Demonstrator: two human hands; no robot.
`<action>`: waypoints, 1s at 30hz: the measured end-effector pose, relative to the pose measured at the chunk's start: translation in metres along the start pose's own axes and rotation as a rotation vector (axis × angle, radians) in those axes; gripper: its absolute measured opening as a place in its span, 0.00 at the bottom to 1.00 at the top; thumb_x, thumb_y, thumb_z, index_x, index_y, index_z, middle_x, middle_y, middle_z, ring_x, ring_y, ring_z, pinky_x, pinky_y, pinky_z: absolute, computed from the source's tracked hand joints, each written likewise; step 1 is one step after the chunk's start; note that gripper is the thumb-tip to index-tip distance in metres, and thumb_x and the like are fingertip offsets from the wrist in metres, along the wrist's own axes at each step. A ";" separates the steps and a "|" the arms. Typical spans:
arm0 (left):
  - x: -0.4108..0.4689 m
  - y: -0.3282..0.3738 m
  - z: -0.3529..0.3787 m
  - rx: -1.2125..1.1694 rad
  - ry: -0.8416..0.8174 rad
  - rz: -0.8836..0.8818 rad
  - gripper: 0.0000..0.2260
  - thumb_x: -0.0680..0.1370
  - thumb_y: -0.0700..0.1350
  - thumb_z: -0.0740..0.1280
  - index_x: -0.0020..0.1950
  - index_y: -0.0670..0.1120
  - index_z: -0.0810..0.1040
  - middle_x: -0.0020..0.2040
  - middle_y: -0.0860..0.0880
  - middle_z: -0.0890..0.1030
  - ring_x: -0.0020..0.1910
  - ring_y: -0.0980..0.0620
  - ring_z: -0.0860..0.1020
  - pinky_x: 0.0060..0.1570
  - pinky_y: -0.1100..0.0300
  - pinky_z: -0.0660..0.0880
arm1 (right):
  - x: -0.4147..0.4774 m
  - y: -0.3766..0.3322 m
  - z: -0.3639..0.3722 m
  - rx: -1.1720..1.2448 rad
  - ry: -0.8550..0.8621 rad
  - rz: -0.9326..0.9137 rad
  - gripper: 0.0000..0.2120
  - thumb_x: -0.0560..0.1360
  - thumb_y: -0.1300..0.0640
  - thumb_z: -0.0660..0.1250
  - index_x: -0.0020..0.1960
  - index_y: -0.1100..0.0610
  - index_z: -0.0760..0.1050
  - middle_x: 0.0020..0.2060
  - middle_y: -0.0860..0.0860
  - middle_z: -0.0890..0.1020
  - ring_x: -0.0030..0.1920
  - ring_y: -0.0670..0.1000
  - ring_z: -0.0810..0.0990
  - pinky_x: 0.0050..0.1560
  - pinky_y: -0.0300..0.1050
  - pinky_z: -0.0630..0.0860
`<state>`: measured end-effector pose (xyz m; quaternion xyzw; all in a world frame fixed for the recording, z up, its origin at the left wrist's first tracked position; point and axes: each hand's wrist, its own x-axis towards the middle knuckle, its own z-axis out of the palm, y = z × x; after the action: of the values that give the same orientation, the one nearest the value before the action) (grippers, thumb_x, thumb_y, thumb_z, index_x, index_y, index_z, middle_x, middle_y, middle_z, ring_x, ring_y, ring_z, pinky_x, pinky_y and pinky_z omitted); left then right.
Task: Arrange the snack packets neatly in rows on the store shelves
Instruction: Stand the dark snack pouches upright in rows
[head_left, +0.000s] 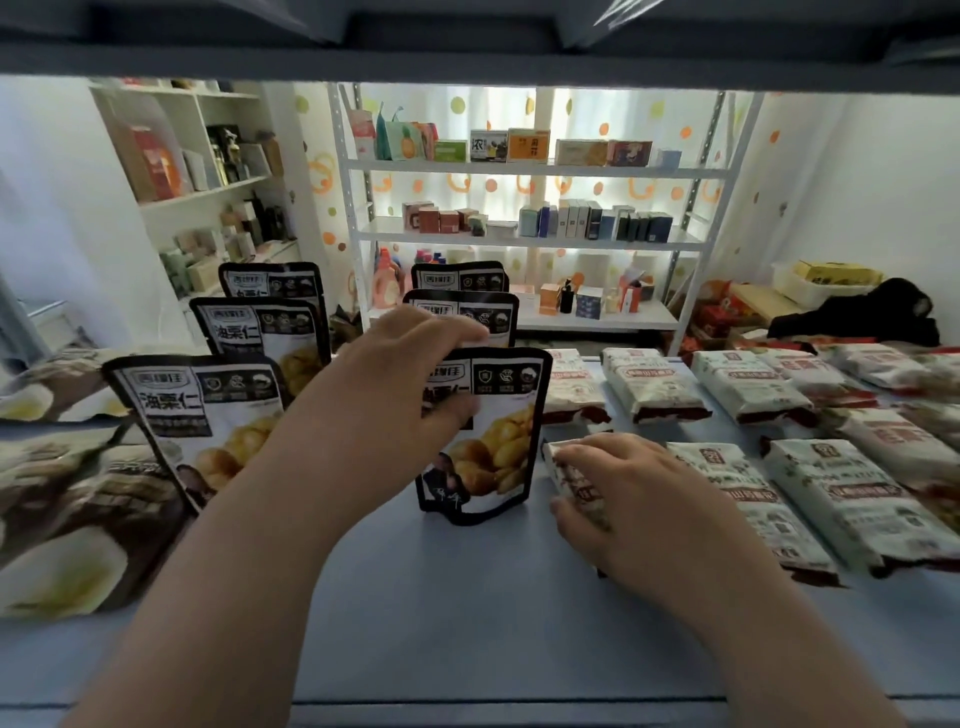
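- So, six black chestnut pouches (197, 415) stand on the blue shelf (467, 597), two columns of three, centre-left of frame.
- Left hand (395, 395): grip closed over the top of the front pouch (498, 441), right column.
- Right hand (623, 493): grip wrapped round one flat white packet (571, 473).
- Roughly nine white packets (852, 509) lie flat at right; the edge is blurry.

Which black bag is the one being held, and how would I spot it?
Look at the blue shelf, where black stand-up pouches picturing yellow nuts form two columns. Take the right column, beside the flat white packets, and its front pouch. It alone has the left hand pinching its top edge; the right hand grips a white packet beside it.
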<state>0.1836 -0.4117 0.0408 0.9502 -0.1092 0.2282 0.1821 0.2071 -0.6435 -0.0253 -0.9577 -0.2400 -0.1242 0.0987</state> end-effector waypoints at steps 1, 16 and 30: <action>-0.006 0.001 -0.002 0.023 0.039 0.004 0.22 0.76 0.57 0.64 0.70 0.62 0.66 0.63 0.62 0.68 0.61 0.63 0.65 0.57 0.63 0.62 | -0.001 -0.001 0.000 0.000 0.004 0.006 0.27 0.74 0.35 0.56 0.71 0.42 0.67 0.69 0.41 0.71 0.69 0.45 0.67 0.63 0.42 0.69; -0.085 -0.122 -0.103 0.036 0.063 -0.105 0.23 0.71 0.61 0.67 0.65 0.60 0.71 0.59 0.54 0.72 0.59 0.50 0.73 0.57 0.44 0.74 | -0.010 -0.148 0.006 0.315 0.444 -0.195 0.11 0.76 0.50 0.63 0.57 0.50 0.77 0.53 0.44 0.77 0.54 0.45 0.76 0.52 0.37 0.72; -0.063 -0.148 -0.085 -0.186 -0.037 0.043 0.08 0.77 0.45 0.66 0.49 0.59 0.73 0.40 0.60 0.77 0.38 0.64 0.76 0.34 0.63 0.70 | 0.074 -0.213 -0.024 0.103 0.310 -0.202 0.15 0.79 0.54 0.64 0.65 0.50 0.76 0.58 0.48 0.78 0.62 0.52 0.71 0.58 0.41 0.65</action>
<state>0.1379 -0.2358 0.0375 0.9307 -0.1536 0.2032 0.2624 0.1627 -0.4334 0.0463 -0.8919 -0.3227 -0.2671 0.1703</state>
